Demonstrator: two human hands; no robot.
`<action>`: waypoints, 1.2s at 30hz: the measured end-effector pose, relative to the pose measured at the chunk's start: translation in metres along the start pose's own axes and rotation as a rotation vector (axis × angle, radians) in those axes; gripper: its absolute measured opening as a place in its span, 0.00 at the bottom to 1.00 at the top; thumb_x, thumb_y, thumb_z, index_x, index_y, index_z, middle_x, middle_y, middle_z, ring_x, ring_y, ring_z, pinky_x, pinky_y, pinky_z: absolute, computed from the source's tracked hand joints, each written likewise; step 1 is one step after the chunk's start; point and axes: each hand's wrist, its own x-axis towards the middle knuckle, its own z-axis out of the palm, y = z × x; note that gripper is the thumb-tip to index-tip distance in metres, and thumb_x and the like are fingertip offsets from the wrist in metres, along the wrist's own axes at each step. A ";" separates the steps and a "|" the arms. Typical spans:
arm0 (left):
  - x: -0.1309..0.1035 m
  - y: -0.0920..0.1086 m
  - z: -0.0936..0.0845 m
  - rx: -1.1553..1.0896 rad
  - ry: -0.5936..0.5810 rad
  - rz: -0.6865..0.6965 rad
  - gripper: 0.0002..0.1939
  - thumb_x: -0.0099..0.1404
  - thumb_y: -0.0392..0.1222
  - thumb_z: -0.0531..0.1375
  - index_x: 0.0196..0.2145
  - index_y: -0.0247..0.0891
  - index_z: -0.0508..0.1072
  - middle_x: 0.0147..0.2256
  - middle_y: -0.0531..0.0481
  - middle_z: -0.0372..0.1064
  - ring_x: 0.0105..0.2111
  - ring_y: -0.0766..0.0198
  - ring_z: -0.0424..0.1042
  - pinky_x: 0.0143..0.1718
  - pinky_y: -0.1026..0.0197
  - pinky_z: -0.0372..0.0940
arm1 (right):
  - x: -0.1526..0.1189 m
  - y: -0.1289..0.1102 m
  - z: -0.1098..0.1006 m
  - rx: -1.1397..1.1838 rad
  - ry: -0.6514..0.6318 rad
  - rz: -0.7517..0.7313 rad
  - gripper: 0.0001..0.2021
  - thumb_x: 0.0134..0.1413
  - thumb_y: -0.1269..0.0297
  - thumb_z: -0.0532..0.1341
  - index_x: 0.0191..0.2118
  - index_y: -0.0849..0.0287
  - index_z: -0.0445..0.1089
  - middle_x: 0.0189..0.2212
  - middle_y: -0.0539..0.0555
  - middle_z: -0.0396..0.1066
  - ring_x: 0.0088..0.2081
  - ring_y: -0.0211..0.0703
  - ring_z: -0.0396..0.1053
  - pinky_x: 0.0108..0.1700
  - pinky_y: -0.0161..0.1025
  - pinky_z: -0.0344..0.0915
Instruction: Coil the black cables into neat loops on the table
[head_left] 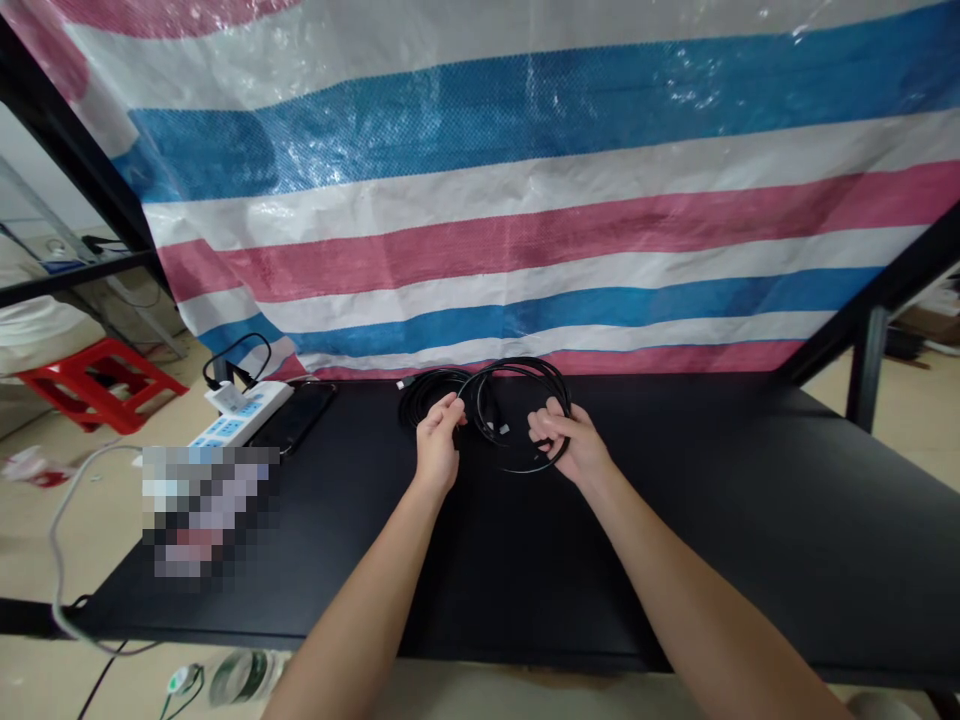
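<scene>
- A striped sheet (525, 230) hangs behind the black surface (750, 500).
- At far left, a red stool (105, 385) stands on the floor.
- A white power strip (251, 415) lies on the surface's left side, with a black phone (296, 420) just beside it.
- A bundle of black cable (409, 402) rests near the sheet, partly hidden by the left hand.
- The left hand (441, 445) has its fingers pinched on the left side of a looped cable (553, 376).
- That looped cable is between the hands, overlapping the bundle in view.
- The right hand (568, 440) has its fingers curled round the loop's right side.
</scene>
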 end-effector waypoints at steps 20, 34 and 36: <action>-0.015 0.013 0.008 -0.111 -0.194 -0.186 0.15 0.48 0.39 0.65 0.12 0.35 0.64 0.32 0.45 0.75 0.33 0.60 0.75 0.32 0.63 0.68 | 0.009 0.010 0.003 -0.073 0.227 -0.013 0.32 0.32 0.39 0.67 0.14 0.54 0.45 0.09 0.41 0.45 0.14 0.30 0.46 0.14 0.32 0.45; -0.002 0.013 0.003 0.025 -0.028 -0.138 0.09 0.43 0.35 0.70 0.18 0.32 0.73 0.22 0.46 0.73 0.22 0.63 0.73 0.28 0.61 0.68 | 0.007 0.027 0.010 -0.816 0.468 -0.133 0.21 0.48 0.39 0.55 0.21 0.53 0.58 0.15 0.49 0.63 0.18 0.41 0.64 0.21 0.38 0.60; 0.004 0.015 0.001 -0.022 0.061 -0.094 0.08 0.45 0.34 0.68 0.20 0.33 0.72 0.20 0.48 0.73 0.22 0.64 0.73 0.29 0.62 0.69 | 0.011 0.022 0.016 -1.078 0.459 -0.101 0.19 0.52 0.44 0.55 0.21 0.53 0.61 0.18 0.53 0.66 0.26 0.47 0.70 0.29 0.41 0.63</action>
